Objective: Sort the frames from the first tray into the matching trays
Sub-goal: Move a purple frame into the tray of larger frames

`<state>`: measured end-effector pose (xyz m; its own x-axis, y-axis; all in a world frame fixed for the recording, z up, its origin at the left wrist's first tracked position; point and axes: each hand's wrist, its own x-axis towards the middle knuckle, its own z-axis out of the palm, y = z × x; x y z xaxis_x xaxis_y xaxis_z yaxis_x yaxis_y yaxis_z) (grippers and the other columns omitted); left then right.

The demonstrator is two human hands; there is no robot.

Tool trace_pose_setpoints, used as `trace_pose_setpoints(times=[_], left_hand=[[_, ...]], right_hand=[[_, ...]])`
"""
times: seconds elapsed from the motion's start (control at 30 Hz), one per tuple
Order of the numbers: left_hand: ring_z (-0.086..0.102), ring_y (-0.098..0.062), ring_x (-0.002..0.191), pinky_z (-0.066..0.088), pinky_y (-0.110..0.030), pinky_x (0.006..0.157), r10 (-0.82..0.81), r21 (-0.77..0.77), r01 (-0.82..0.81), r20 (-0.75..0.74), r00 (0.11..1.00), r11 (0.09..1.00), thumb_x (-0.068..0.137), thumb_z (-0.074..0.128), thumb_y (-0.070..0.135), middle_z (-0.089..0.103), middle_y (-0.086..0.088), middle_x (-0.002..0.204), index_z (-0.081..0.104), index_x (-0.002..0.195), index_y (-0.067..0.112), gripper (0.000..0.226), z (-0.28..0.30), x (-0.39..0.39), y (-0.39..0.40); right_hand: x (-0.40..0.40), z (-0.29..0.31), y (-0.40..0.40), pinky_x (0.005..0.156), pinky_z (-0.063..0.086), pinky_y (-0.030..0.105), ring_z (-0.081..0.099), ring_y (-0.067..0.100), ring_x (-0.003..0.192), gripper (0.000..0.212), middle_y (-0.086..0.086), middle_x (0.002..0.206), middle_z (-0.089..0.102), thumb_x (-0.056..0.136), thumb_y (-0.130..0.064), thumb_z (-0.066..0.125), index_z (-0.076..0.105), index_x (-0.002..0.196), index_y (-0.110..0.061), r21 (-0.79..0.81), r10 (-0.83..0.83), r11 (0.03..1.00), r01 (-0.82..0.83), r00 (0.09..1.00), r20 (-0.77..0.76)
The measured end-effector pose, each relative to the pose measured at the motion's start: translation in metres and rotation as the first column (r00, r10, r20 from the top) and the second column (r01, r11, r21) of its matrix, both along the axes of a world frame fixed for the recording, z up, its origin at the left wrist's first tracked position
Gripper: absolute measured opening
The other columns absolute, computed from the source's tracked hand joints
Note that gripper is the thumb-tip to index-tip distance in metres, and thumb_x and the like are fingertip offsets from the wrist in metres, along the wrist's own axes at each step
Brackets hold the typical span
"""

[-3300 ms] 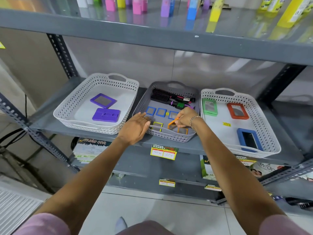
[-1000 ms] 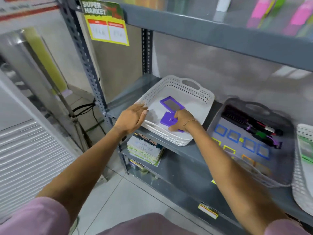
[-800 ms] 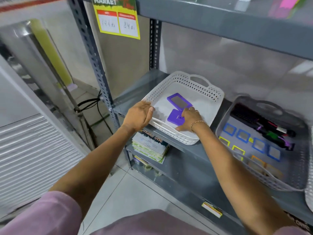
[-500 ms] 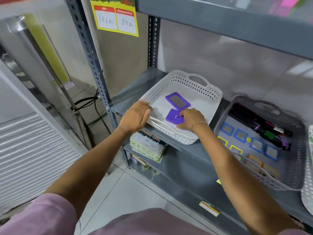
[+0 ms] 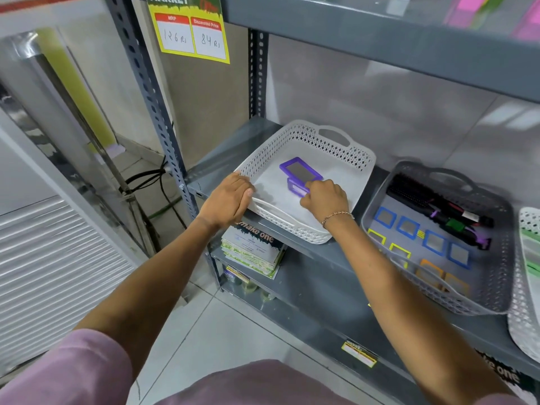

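Observation:
A white perforated tray (image 5: 336,147) sits at the left of the grey shelf. In it lie two purple frames: one mirror-side up (image 5: 301,171), and a second purple frame (image 5: 294,187) just in front of it, partly under my fingers. My right hand (image 5: 325,200) is curled on that second frame. My left hand (image 5: 228,200) grips the tray's near-left rim. To the right, the grey tray (image 5: 504,229) holds small blue frames (image 5: 407,228), yellow frames (image 5: 399,250) and orange frames (image 5: 431,270).
A hairbrush and markers (image 5: 438,206) lie at the back of the grey tray. Another white tray (image 5: 523,317) is cut off at the right edge. Booklets (image 5: 251,247) are stacked on the shelf below. The shelf post (image 5: 152,97) and a price sign (image 5: 190,30) stand at the left.
Both hands went from the grey tray to the left white tray. The near purple frame has slid back under my right hand, up against the other purple frame.

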<state>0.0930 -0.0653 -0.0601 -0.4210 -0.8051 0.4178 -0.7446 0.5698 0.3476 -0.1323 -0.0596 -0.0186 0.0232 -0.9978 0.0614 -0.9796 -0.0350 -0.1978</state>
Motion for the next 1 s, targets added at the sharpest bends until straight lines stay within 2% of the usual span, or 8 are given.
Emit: trace_pose_setpoints(times=[0.17,0.4,0.5,0.6,0.67,0.77,0.9,1.0], left_hand=[[0.055,-0.025,0.113,0.038,-0.036,0.106,0.072,0.043,-0.064,-0.197,0.978,0.997,0.099,0.021,0.030,0.065,-0.014,0.114,0.062,0.110,0.004,0.049,0.022,-0.019,0.004],[0.058,-0.029,0.106,0.035,-0.029,0.102,-0.161,-0.081,0.147,-0.203,0.966,0.986,0.099,0.033,0.018,0.066,-0.016,0.112,0.061,0.110,0.002,0.035,0.059,-0.123,0.036],[0.058,-0.028,0.107,0.031,-0.032,0.108,-0.299,-0.086,0.289,-0.156,0.941,0.953,0.096,0.040,0.013,0.067,-0.015,0.113,0.062,0.109,0.002,0.027,0.062,-0.185,0.063],[0.060,-0.029,0.101,0.025,-0.031,0.111,-0.400,-0.074,0.394,-0.110,0.910,0.916,0.096,0.039,0.013,0.067,-0.016,0.104,0.062,0.104,0.001,0.027,0.062,-0.242,0.095],[0.060,-0.030,0.098,0.022,-0.030,0.112,-0.444,-0.057,0.441,-0.066,0.893,0.896,0.097,0.038,0.012,0.066,-0.017,0.099,0.061,0.101,-0.001,0.026,0.059,-0.277,0.117],[0.058,-0.031,0.102,0.024,-0.035,0.114,-0.471,-0.045,0.471,0.002,0.882,0.881,0.098,0.037,0.014,0.065,-0.018,0.102,0.060,0.103,0.000,0.028,0.051,-0.324,0.149],[0.056,-0.031,0.107,0.030,-0.039,0.110,-0.429,-0.025,0.430,0.048,0.902,0.902,0.099,0.034,0.019,0.065,-0.016,0.110,0.059,0.105,0.003,0.031,0.038,-0.359,0.173],[0.056,-0.033,0.102,0.036,-0.040,0.101,-0.369,0.015,0.371,0.152,0.917,0.928,0.100,0.031,0.023,0.065,-0.015,0.105,0.058,0.104,0.007,0.032,0.027,-0.371,0.184]], right_hand=[[-0.018,0.015,0.010,0.065,0.047,0.030,0.059,0.034,0.072,0.024,0.016,0.077,0.063,0.080,-0.012,0.052,0.066,0.098,-0.007,-0.111,-0.076,0.987,0.113,0.952,0.296],[-0.100,0.059,0.058,0.077,0.055,0.030,0.070,0.023,0.079,0.020,0.015,0.085,0.075,0.075,-0.008,0.059,0.073,0.090,-0.005,-0.218,-0.144,0.884,0.415,0.683,0.716],[-0.154,0.067,0.095,0.066,0.047,0.006,0.066,-0.001,0.069,0.020,0.001,0.078,0.073,0.077,-0.006,0.059,0.073,0.092,-0.008,-0.222,-0.167,0.830,0.512,0.608,0.776],[-0.207,0.070,0.134,0.069,0.048,0.008,0.063,0.007,0.069,0.022,0.004,0.083,0.069,0.079,-0.008,0.059,0.072,0.098,-0.006,-0.191,-0.228,0.786,0.588,0.563,0.794],[-0.241,0.067,0.160,0.058,0.044,0.005,0.054,0.003,0.059,0.019,0.005,0.078,0.065,0.081,-0.006,0.059,0.071,0.096,-0.006,-0.170,-0.248,0.764,0.623,0.527,0.813],[-0.288,0.060,0.199,0.057,0.039,0.022,0.042,0.009,0.054,0.011,0.002,0.060,0.054,0.080,-0.008,0.059,0.068,0.075,-0.013,-0.127,-0.295,0.727,0.675,0.474,0.829],[-0.336,0.046,0.234,0.062,0.044,0.024,0.053,0.012,0.061,0.010,0.007,0.073,0.064,0.080,-0.005,0.063,0.071,0.085,-0.001,-0.031,-0.354,0.704,0.709,0.388,0.851],[-0.361,0.030,0.248,0.064,0.048,0.026,0.057,0.017,0.066,0.007,0.000,0.067,0.062,0.079,-0.007,0.069,0.068,0.086,-0.008,0.056,-0.407,0.685,0.727,0.317,0.857]])
